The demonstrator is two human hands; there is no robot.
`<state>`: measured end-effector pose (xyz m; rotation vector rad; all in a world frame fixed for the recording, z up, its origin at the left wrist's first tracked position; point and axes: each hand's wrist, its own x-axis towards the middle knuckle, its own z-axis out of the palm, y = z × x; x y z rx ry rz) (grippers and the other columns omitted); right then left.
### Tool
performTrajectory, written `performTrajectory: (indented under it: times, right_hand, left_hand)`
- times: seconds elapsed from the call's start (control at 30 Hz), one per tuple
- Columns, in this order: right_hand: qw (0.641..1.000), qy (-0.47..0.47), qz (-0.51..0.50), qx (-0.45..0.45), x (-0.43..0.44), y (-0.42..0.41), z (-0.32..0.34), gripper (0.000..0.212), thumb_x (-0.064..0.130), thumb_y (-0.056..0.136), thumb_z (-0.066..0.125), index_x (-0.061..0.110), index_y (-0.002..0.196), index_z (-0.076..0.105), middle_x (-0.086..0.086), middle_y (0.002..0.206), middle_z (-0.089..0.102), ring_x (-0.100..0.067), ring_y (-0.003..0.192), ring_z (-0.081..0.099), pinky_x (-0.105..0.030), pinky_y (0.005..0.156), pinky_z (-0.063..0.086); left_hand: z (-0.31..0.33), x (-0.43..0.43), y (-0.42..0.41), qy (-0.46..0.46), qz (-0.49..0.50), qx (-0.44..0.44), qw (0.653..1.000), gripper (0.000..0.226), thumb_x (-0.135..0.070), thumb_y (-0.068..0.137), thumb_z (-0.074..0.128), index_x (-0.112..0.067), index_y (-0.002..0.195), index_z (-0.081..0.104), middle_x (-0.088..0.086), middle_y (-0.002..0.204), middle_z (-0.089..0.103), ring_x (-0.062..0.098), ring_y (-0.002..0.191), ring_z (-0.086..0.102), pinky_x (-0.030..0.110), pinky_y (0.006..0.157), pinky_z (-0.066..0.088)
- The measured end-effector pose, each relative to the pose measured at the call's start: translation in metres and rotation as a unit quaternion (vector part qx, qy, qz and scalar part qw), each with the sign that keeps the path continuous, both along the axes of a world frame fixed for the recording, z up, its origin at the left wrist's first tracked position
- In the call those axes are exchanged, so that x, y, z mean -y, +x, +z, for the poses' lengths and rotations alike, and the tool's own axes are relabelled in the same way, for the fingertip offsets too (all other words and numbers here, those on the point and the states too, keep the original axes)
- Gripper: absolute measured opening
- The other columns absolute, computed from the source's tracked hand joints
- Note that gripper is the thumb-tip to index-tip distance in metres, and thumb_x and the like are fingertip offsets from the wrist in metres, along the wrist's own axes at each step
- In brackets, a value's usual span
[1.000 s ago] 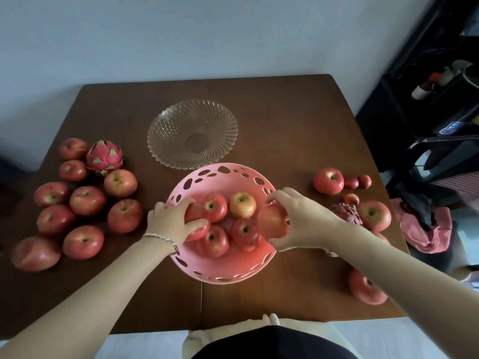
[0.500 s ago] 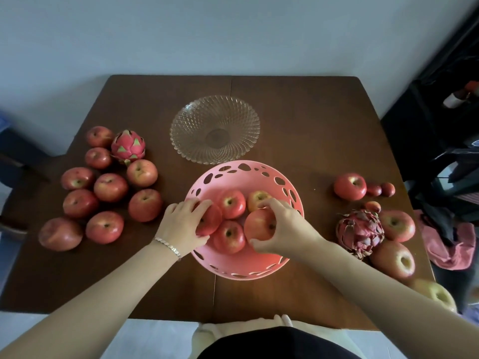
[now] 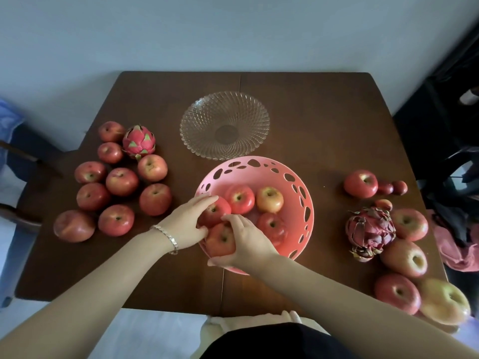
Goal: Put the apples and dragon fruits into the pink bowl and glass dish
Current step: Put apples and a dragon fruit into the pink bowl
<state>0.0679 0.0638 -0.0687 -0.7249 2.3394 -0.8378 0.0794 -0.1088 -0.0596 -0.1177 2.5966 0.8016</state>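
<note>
The pink bowl (image 3: 298, 182) with cut-out holes sits at the table's middle and holds several apples. My left hand (image 3: 185, 224) grips a red apple (image 3: 216, 209) at the bowl's left side. My right hand (image 3: 246, 242) holds another red apple (image 3: 220, 239) at the bowl's near edge. The empty glass dish (image 3: 225, 125) lies just behind the bowl. Several apples and a bright dragon fruit (image 3: 138, 141) lie on the left. A darker dragon fruit (image 3: 369, 233) and more apples lie on the right.
The brown wooden table (image 3: 311, 112) stands against a pale wall. A dark chair (image 3: 23, 156) is at the left edge. Dark bags and a pink cloth (image 3: 456, 252) crowd the right side. An apple (image 3: 444, 301) sits at the table's near right corner.
My right hand moved its apple from the bowl's right side to the near-left part of the bowl. My left hand stayed on its apple. The camera shifted to centre on the table.
</note>
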Motion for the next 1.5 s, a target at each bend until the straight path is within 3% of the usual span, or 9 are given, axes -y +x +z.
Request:
performTrajectory:
  times: [0.17, 0.3, 0.4, 0.63, 0.83, 1.03, 1.13, 1.3, 1.5]
  right_hand:
    - [0.998, 0.012, -0.015, 0.061, -0.004, 0.008, -0.004, 0.104, 0.051, 0.065, 0.075, 0.022, 0.145, 0.016, -0.001, 0.142, 0.026, -0.018, 0.135, 0.022, -0.035, 0.112, 0.031]
    - [0.994, -0.043, -0.020, 0.095, -0.018, 0.000, 0.004, 0.099, 0.042, 0.066, 0.076, 0.015, 0.144, 0.021, 0.002, 0.145, 0.035, -0.014, 0.135, 0.034, -0.028, 0.111, 0.033]
    - [0.996, 0.000, 0.040, 0.084, -0.052, -0.013, 0.021, 0.080, 0.019, 0.077, 0.071, 0.015, 0.143, 0.027, 0.007, 0.136, 0.040, -0.007, 0.125, 0.039, -0.010, 0.100, 0.028]
    - [0.985, 0.170, 0.021, -0.009, -0.182, -0.018, 0.045, 0.043, 0.014, 0.085, 0.052, 0.029, 0.126, 0.051, 0.007, 0.111, 0.059, -0.008, 0.095, 0.054, -0.021, 0.083, 0.048]
    - [0.820, 0.466, 0.313, -0.111, -0.235, -0.009, 0.012, 0.056, 0.029, 0.080, 0.063, 0.018, 0.132, 0.044, -0.007, 0.132, 0.044, -0.026, 0.119, 0.038, -0.036, 0.095, 0.032]
    - [0.768, 0.524, 0.335, -0.155, -0.249, -0.012, -0.014, 0.036, 0.015, 0.093, 0.047, 0.009, 0.129, 0.044, -0.016, 0.129, 0.049, -0.033, 0.120, 0.042, -0.041, 0.094, 0.034]
    - [0.789, 0.499, 0.329, -0.144, -0.239, -0.012, 0.000, 0.054, 0.025, 0.084, 0.060, 0.010, 0.131, 0.039, -0.015, 0.127, 0.047, -0.030, 0.114, 0.043, -0.038, 0.089, 0.035]
    - [0.926, 0.327, 0.177, -0.070, -0.187, -0.016, 0.060, 0.091, 0.044, 0.063, 0.074, 0.029, 0.137, 0.022, -0.003, 0.122, 0.035, -0.016, 0.083, 0.053, -0.027, 0.067, 0.050]
    - [0.980, 0.155, 0.111, -0.063, -0.099, -0.032, 0.063, 0.085, 0.039, 0.060, 0.077, 0.030, 0.132, 0.032, 0.001, 0.120, 0.035, -0.023, 0.084, 0.051, -0.033, 0.075, 0.050]
  left_hand:
    - [0.011, -0.020, 0.022, 0.027, 0.080, -0.121, 0.989, 0.062, -0.049, 0.073, 0.050, -0.018, 0.127, 0.053, 0.002, 0.137, 0.047, 0.017, 0.132, 0.041, 0.025, 0.109, 0.030]
    - [0.020, -0.045, 0.029, -0.056, 0.059, -0.068, 0.994, 0.081, -0.072, 0.056, 0.049, -0.029, 0.125, 0.052, 0.001, 0.128, 0.050, 0.023, 0.114, 0.053, 0.038, 0.096, 0.046]
    - [0.014, -0.059, 0.029, -0.153, 0.007, -0.028, 0.988, 0.082, -0.069, 0.061, 0.062, -0.035, 0.133, 0.043, 0.002, 0.135, 0.039, 0.026, 0.115, 0.049, 0.037, 0.090, 0.047]
    - [0.009, -0.088, 0.025, -0.196, 0.018, 0.006, 0.980, 0.072, -0.050, 0.071, 0.064, -0.028, 0.134, 0.037, 0.006, 0.142, 0.021, 0.032, 0.123, 0.034, 0.038, 0.082, 0.050]
    - [0.008, -0.079, 0.031, -0.234, 0.020, 0.002, 0.972, 0.072, -0.050, 0.072, 0.064, -0.024, 0.134, 0.040, 0.010, 0.141, 0.028, 0.036, 0.119, 0.036, 0.041, 0.077, 0.051]
    - [0.007, -0.078, 0.029, -0.230, 0.021, 0.014, 0.973, 0.072, -0.050, 0.072, 0.063, -0.024, 0.134, 0.037, 0.010, 0.140, 0.028, 0.035, 0.121, 0.036, 0.041, 0.081, 0.050]
    - [0.007, -0.076, 0.030, -0.223, 0.030, 0.005, 0.974, 0.071, -0.050, 0.071, 0.065, -0.024, 0.133, 0.040, 0.009, 0.139, 0.031, 0.034, 0.120, 0.037, 0.041, 0.079, 0.050]
    - [0.007, -0.076, 0.028, -0.221, 0.024, 0.001, 0.975, 0.071, -0.052, 0.073, 0.062, -0.024, 0.134, 0.038, 0.007, 0.140, 0.030, 0.032, 0.123, 0.035, 0.038, 0.080, 0.050]
    - [0.007, -0.074, 0.030, -0.227, 0.022, -0.002, 0.974, 0.073, -0.055, 0.074, 0.059, -0.025, 0.137, 0.034, 0.007, 0.142, 0.031, 0.032, 0.125, 0.036, 0.037, 0.087, 0.049]
